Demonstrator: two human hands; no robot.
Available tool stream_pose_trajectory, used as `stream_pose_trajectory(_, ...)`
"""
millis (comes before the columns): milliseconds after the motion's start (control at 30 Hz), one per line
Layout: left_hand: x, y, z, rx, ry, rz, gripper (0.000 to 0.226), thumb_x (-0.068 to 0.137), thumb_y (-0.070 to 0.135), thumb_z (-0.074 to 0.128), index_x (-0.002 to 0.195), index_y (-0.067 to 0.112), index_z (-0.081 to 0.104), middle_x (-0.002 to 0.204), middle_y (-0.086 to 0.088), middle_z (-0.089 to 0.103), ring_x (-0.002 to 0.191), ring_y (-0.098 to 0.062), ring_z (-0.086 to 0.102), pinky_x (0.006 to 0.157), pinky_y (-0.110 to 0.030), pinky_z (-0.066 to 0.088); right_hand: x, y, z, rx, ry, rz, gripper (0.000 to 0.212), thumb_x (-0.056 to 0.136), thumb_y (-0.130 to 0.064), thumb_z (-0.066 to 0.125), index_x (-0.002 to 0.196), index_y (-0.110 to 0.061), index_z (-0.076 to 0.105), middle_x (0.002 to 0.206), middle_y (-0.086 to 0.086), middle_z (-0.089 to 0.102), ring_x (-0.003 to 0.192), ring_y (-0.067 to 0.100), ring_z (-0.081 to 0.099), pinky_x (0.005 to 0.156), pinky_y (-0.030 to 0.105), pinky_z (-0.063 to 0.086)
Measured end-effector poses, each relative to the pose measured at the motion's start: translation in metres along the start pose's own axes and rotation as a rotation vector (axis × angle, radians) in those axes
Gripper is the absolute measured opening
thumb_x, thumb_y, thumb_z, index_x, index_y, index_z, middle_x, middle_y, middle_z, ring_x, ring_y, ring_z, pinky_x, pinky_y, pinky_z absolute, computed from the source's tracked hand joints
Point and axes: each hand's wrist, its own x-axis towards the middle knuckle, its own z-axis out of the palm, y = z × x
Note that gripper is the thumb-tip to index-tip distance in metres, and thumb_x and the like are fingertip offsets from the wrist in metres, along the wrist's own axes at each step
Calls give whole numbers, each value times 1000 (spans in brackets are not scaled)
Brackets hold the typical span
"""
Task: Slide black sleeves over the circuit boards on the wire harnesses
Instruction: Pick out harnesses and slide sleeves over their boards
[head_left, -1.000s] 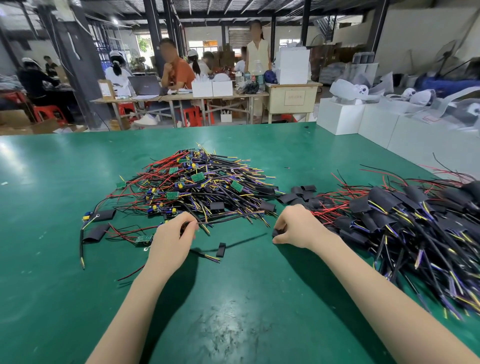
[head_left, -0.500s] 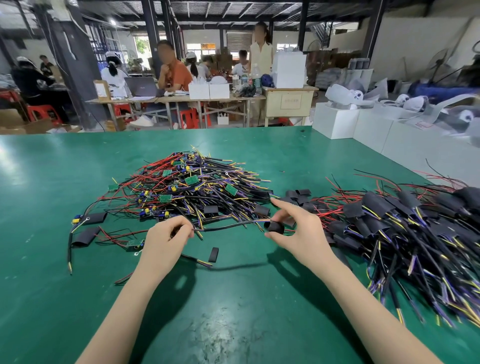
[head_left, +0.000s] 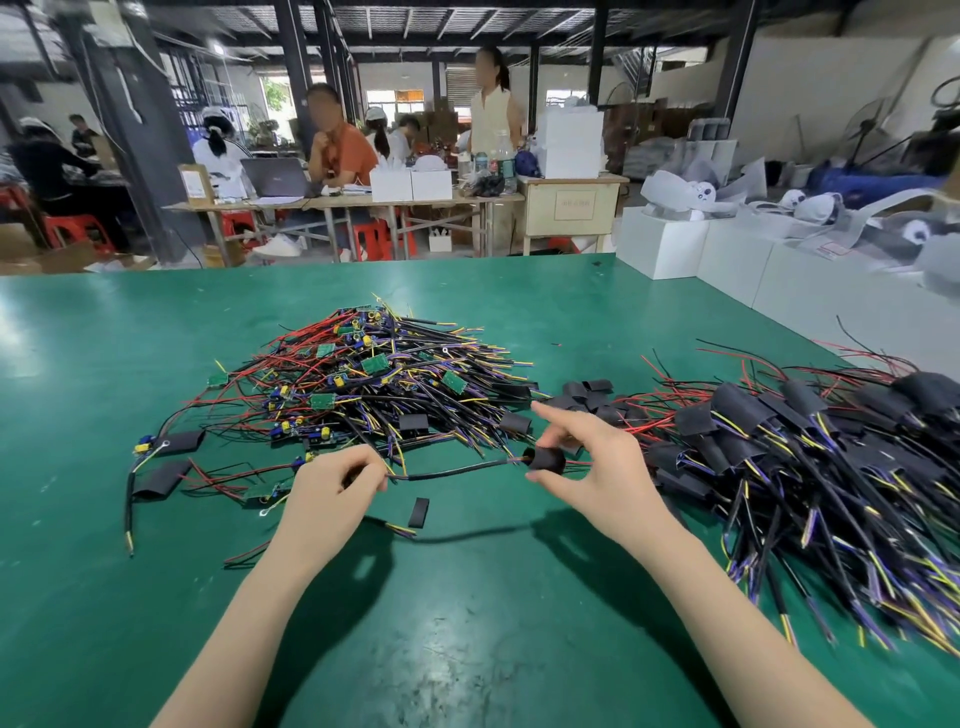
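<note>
The left hand (head_left: 332, 491) hovers low over the green work table (head_left: 467, 623), its fingers curled and pinching one end of a thin black-jacketed wire harness (head_left: 457, 470). That cable runs across the gap to the right hand (head_left: 592, 467), which pinches a short black tubular sleeve (head_left: 546, 460) between thumb and middle finger, index finger stretched out straight above it. The cable's end enters the open mouth of the sleeve, and thin red leads show on the sleeve's far side. The two hands are well apart, joined only by the cable.

Beyond the left hand, and partly between the hands, lies a tangled heap of unsleeved harnesses (head_left: 374, 384): red, black, yellow and purple wires with small bare green circuit boards (head_left: 375, 364) showing among them. Just beyond the right hand sits a small cluster of loose flat black sleeves (head_left: 587, 392). To the outer side of the right hand spreads a large pile of harnesses already wearing black sleeves (head_left: 779, 441). Just nearer than the left hand's knuckles one flat black sleeve piece (head_left: 418, 512) lies alone on the table, and two more flat sleeves (head_left: 161, 475) lie off to the outer side of the left hand.
</note>
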Motion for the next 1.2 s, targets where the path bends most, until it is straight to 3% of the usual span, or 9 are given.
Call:
stream_pose_trajectory(100, -2, 3, 2, 23, -63, 32, 28, 85, -1, 56, 62, 16, 60, 54, -4, 51, 52, -14, 37, 55, -30, 29, -2, 0, 3, -189, -133, -166, 64, 71, -9, 80, 130, -13, 57, 86, -4, 66, 81, 19, 58, 80, 38, 48)
stream_pose_trajectory(267, -9, 14, 14, 73, -217, 121, 22, 85, 3, 60, 73, 21, 66, 57, 12, 60, 52, -4, 47, 57, -22, 38, -14, -13, 28, -136, -268, -215, 71, 73, -16, 78, 137, -15, 50, 88, -6, 67, 81, 16, 57, 82, 33, 48)
stream_pose_trajectory(467, -18, 16, 32, 100, -373, 142, 16, 86, 11, 57, 94, 26, 56, 62, 3, 64, 53, -7, 47, 59, -27, 41, -20, -22, 49, -35, -287, -137, 67, 76, -25, 77, 137, -22, 50, 90, -7, 67, 86, 11, 55, 86, 23, 43)
stream_pose_trajectory(600, -17, 13, 30, 128, -385, 175, 15, 86, 14, 62, 87, 28, 55, 76, 3, 64, 60, -12, 48, 64, -27, 42, -23, -15, 48, -69, -334, 8, 66, 70, -39, 81, 131, -26, 57, 103, -8, 69, 99, 11, 57, 93, 29, 43)
stream_pose_trajectory(733, -15, 11, 28, 109, -366, 168, 15, 88, 15, 63, 88, 29, 57, 84, 8, 64, 72, -16, 55, 68, -24, 43, -21, -10, 41, -229, -363, 62, 59, 68, -59, 74, 117, -28, 67, 104, -8, 67, 101, 12, 51, 89, 27, 41)
stream_pose_trajectory(900, -15, 10, 27, 126, -363, 202, 13, 89, 16, 62, 89, 29, 62, 87, 11, 64, 82, -12, 59, 80, -29, 48, -17, -8, 26, -97, -401, 139, 29, 70, -43, 80, 94, -26, 77, 87, -5, 66, 63, 1, 47, 66, 23, 37)
stream_pose_trajectory(1033, -16, 13, 31, 166, -371, 258, 7, 92, 23, 61, 89, 27, 66, 82, 10, 60, 82, -10, 56, 80, -34, 47, -16, -10, 25, -52, -422, 170, 26, 69, -34, 83, 92, -24, 78, 84, 2, 66, 63, 9, 50, 69, 25, 44)
stream_pose_trajectory(1133, -17, 15, 32, 154, -351, 276, 9, 92, 23, 62, 88, 28, 69, 78, 12, 56, 76, -3, 52, 74, -26, 44, -16, -11, 25, -19, -437, 174, 28, 69, -38, 82, 93, -23, 78, 85, 2, 67, 65, 9, 55, 69, 24, 45)
stream_pose_trajectory(1200, -16, 15, 32, 116, -342, 261, 11, 92, 22, 62, 86, 26, 70, 77, 11, 57, 75, -3, 52, 69, -20, 39, -17, -10, 25, 3, -462, 163, 25, 72, -38, 80, 93, -24, 78, 86, 2, 67, 64, 5, 53, 64, 17, 42)
